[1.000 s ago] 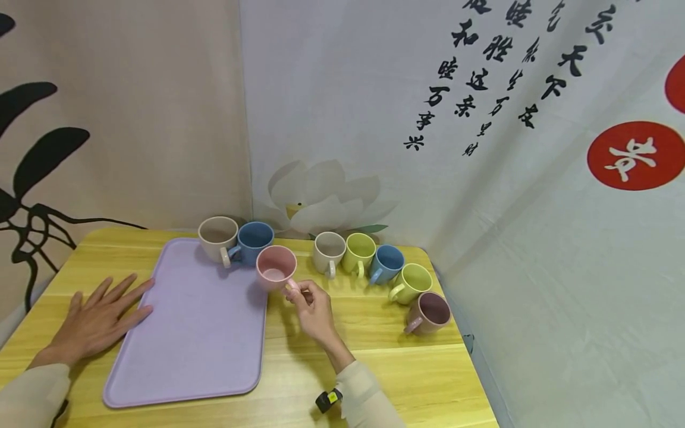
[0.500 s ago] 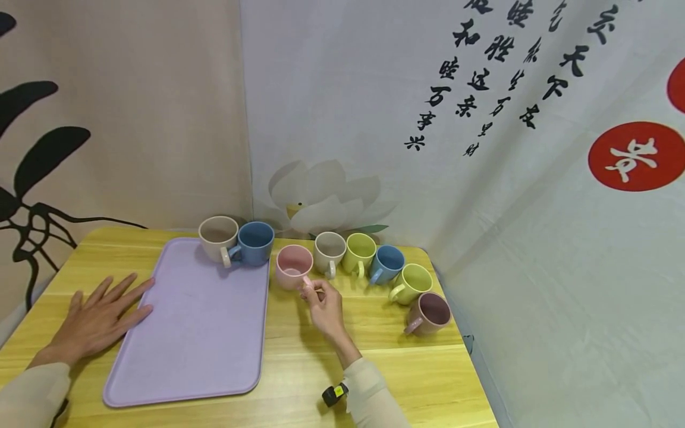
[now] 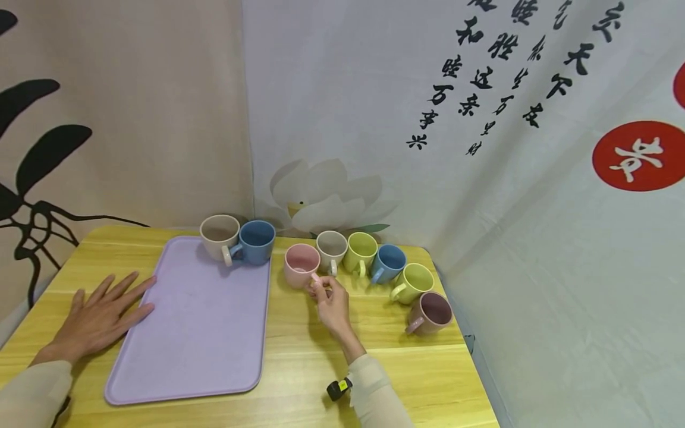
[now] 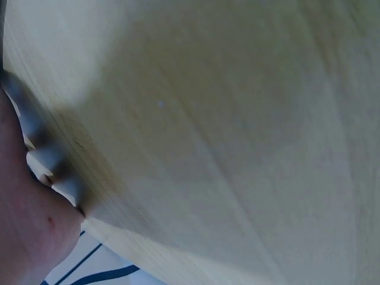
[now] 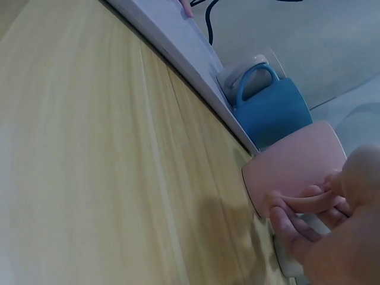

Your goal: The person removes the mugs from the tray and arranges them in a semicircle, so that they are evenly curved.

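My right hand (image 3: 334, 303) pinches the handle of a pink mug (image 3: 301, 268), which is upright beside the tray's right edge. In the right wrist view the pink mug (image 5: 297, 166) stands at or very near the wooden tabletop, with fingers round its handle. My left hand (image 3: 101, 318) lies spread, its fingertips on the left rim of a lilac tray (image 3: 195, 333). A beige mug (image 3: 218, 238) and a blue mug (image 3: 258, 242) stand at the tray's far end. The left wrist view shows mostly tabletop, with part of the hand at its left edge.
Right of the pink mug, a curved row holds a grey-white mug (image 3: 330, 252), a yellow-green mug (image 3: 360, 254), a smaller blue mug (image 3: 388, 264), another yellow-green mug (image 3: 413, 284) and a mauve mug (image 3: 430, 314). A printed cloth (image 3: 353, 107) hangs behind the table.
My right hand has carried the pink mug rightward from above the tray's right edge to beside the grey-white mug. The left hand stays in place on the tray rim.
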Action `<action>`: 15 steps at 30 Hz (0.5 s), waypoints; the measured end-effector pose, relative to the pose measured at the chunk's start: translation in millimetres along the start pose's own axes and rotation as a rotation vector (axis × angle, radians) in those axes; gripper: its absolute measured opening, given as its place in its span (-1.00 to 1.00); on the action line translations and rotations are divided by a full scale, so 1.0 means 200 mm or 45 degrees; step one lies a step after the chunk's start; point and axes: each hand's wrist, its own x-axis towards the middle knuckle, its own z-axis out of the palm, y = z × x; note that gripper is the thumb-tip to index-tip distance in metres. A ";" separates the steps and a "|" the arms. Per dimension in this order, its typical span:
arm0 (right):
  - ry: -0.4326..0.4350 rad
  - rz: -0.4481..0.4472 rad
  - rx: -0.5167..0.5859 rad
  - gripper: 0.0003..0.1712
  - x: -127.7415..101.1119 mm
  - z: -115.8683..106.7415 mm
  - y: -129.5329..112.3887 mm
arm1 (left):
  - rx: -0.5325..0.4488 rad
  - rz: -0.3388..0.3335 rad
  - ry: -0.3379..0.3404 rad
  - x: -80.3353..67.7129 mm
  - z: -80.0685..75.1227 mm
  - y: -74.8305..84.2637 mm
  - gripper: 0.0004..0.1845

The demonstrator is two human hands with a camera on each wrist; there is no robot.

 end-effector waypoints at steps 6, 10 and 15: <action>0.031 -0.021 -0.019 -0.81 0.02 -0.02 0.02 | -0.004 0.000 -0.007 0.00 -0.01 0.00 -0.12; 0.054 -0.038 -0.030 -0.80 0.03 -0.04 0.03 | -0.011 0.003 -0.003 0.00 -0.01 0.00 -0.13; 0.092 -0.044 -0.038 -0.79 0.04 -0.04 0.04 | -0.012 -0.005 -0.010 0.00 0.00 0.00 -0.12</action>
